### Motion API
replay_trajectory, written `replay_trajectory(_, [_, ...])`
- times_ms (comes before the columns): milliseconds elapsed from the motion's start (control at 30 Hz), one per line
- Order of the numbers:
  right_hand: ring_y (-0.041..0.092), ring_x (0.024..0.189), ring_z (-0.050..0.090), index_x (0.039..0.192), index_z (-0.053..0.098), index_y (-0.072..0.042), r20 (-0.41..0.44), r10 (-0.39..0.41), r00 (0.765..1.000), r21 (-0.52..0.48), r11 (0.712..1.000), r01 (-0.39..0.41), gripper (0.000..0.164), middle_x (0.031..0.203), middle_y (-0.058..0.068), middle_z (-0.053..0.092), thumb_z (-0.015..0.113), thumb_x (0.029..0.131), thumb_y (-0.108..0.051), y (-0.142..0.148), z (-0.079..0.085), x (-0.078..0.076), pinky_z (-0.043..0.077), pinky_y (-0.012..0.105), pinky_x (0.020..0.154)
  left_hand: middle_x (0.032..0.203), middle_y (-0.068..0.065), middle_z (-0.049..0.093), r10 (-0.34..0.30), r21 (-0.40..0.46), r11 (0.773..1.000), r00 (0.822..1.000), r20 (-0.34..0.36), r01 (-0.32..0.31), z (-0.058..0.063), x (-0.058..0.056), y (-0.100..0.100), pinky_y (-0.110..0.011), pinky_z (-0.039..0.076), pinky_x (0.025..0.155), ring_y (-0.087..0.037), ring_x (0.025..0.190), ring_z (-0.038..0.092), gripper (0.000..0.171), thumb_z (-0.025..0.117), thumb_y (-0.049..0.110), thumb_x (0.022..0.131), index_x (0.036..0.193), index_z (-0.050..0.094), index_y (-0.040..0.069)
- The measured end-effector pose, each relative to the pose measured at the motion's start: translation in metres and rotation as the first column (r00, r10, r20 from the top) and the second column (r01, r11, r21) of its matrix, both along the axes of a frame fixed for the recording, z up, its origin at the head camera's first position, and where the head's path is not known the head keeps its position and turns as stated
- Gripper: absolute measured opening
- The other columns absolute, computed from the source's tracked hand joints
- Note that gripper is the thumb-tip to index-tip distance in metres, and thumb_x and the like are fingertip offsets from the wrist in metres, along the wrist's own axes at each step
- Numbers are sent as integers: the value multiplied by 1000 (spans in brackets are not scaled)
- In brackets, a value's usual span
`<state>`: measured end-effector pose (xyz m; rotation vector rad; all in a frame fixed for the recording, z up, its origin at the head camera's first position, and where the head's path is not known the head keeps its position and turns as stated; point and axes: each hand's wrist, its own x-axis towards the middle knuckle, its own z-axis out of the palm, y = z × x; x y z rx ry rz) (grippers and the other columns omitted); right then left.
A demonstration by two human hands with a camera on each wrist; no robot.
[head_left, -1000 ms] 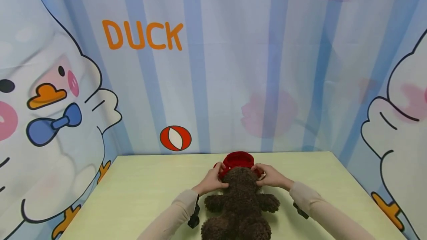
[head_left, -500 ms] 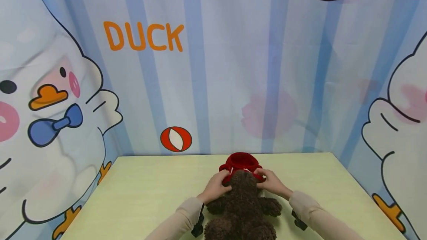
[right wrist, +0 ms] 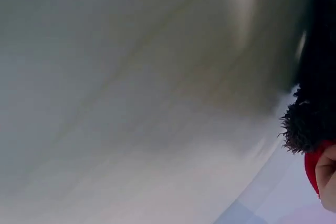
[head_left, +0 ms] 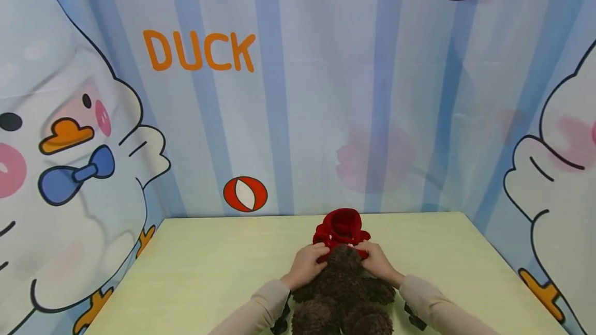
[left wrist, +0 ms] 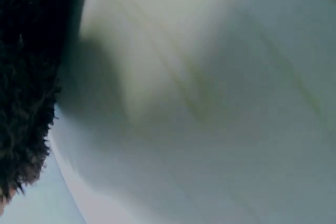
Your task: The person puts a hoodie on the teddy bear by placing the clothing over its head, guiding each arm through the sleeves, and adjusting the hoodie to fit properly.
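A shaggy brown teddy bear [head_left: 346,283] lies on the pale yellow table, head toward the far side. At its head is a small red cloth garment [head_left: 344,224] with a round opening facing up and white bits along its near edge. My left hand [head_left: 304,267] grips the garment's left side, close against the bear's head. On the other side my right hand [head_left: 379,263] pinches its right edge. In the right wrist view, a bit of red cloth [right wrist: 314,169] shows by the fingers; dark fur [left wrist: 23,114] fills the left wrist view's edge.
The yellow table [head_left: 223,257] runs back to a striped blue-and-white curtain [head_left: 316,92] printed with ducks and a red ball. Black wrist cameras [head_left: 414,318] sit under the beige sleeves [head_left: 261,306].
Both hands, the garment and the bear have shifted slightly right. The bear's head and hands sit a little nearer, and the garment's opening has tipped and changed shape.
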<state>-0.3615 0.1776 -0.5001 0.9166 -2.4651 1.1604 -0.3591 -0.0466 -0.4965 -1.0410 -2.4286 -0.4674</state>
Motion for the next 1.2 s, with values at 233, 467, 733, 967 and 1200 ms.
replay_trajectory(233, [-1, 61, 38, 98, 68, -8, -319, 8, 948, 141, 989, 39, 55, 53, -8, 43, 50, 57, 23, 1, -3, -1, 28, 18, 58, 70, 7, 50, -19, -17, 1000, 981, -191, 17, -4, -2, 0, -13, 25, 54, -5, 57, 41, 23, 66, 10, 77, 68, 47, 19])
replay_trajectory(467, [6, 64, 47, 97, 57, -13, -471, 43, 881, 376, 913, 157, 35, 76, -4, 55, 73, 66, -6, 8, 8, -2, 39, 21, 56, 74, 5, 56, 36, -131, 990, 986, -164, -58, 9, -1, -8, -17, 23, 51, -5, 52, 40, 13, 65, 19, 79, 87, 54, 17])
replay_trajectory(733, [13, 76, 52, 112, 45, -9, -137, 65, 988, 411, 911, -3, 40, 94, 0, 51, 63, 78, -16, 10, 24, 4, 46, 25, 62, 103, -2, 59, 140, -347, 929, 990, 10, -128, 38, 5, -14, -44, 31, 71, -22, 83, 57, 57, 60, 37, 81, 132, 41, 20])
replay_trajectory(967, [17, 83, 58, 115, 45, -9, -123, 79, 989, 456, 890, -14, 47, 104, 4, 57, 64, 79, -31, 7, 35, 6, 48, 29, 66, 98, 0, 53, 134, -287, 954, 979, 151, -87, 47, 8, -12, -41, 20, 78, -17, 92, 40, 40, 60, 40, 81, 112, 50, 16])
replay_trajectory(1200, [7, 61, 50, 105, 53, -11, -219, 58, 974, 531, 845, 69, 41, 80, -4, 59, 71, 72, -27, 1, 43, 6, 41, 31, 64, 90, 1, 58, 74, -221, 975, 972, 223, -23, 45, 1, -2, -23, 42, 66, -11, 75, 54, 40, 67, 29, 78, 109, 48, 11])
